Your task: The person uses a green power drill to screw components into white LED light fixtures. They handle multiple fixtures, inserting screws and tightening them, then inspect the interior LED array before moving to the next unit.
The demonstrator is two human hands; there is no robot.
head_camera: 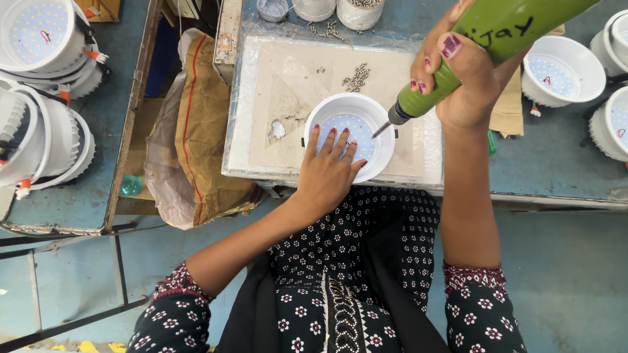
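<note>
Head view, looking straight down: a round white lamp housing (350, 137) lies face-up on a pale work pad (261, 85) at the near edge of a blue bench (556, 163). The housing has a deep, smooth white rim; its recessed floor is a disc dotted with small emitter points.

Left hand (329, 171): fingers spread narrowly and laid flat, palm down, over the near-left rim. The fingertips (332, 133) reach into the recess and touch the dotted disc. The hand presses on the housing and grips nothing.

Right hand (458, 75): fingers wrapped fully around the green driver (487, 46), thumb across the barrel. The driver slants down and to the left from this hand. Its metal bit (381, 129) meets the inner right side of the housing, just beside the left fingertips and apart from them.

The housing thus lies under the left fingers and below-left of the right fingers.

A loose heap of screws (356, 77) lies on the pad beyond the left fingertips. Finished housings (562, 68) stand to the right of the right hand, and stacked housings (39, 39) stand well apart to the left of the left hand.
</note>
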